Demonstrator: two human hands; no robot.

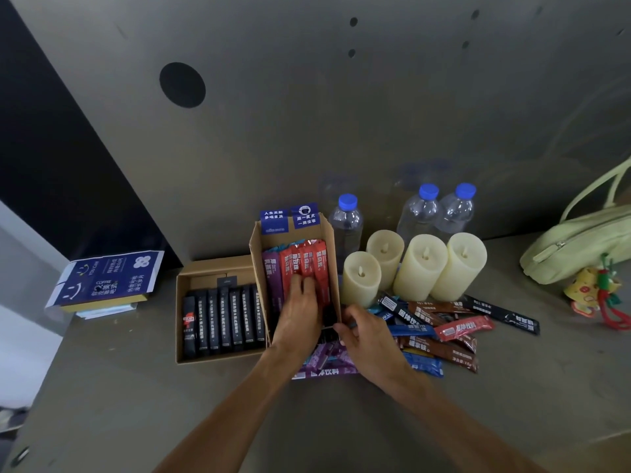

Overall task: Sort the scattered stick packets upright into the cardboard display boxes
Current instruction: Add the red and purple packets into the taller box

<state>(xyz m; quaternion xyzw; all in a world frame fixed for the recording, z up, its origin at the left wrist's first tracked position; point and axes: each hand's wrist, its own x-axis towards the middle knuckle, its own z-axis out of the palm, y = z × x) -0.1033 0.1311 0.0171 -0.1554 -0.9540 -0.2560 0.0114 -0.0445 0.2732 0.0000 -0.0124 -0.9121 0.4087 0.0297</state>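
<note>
**Figure: Packet sorting, partly complete**

Two cardboard display boxes stand side by side on the table point(136, 387). The low box point(181, 339), at 9 o'clock of its neighbour, carries a full row of black packets point(225, 315) standing on end. The tall box point(333, 254) holds red packets point(307, 264) and a few purple packets point(271, 271), also upright, with blue ones behind. The left hand point(297, 310) reaches into the tall box, fingers close together and laid flat against the red packets. The right hand point(363, 331) sits at the box's front right corner, fingers curled; whether they clamp the wall or a packet cannot be told.

Judged from this, roughly half the work is left. A loose pile point(444, 327) of brown, blue, red and black packets lies flat at 3 o'clock of the right hand, and more loose purple packets point(324, 365) lie at 6 o'clock of the tall box, under the forearms.

Writing: the tall box's blue header panel point(288, 218) and every packet bear white Chinese characters, too small to read with confidence. The flattened cartons point(106, 281) at 9 o'clock show "YOU CAN". Candles point(423, 266) and water bottles point(346, 223) stand at 1 o'clock.
</note>
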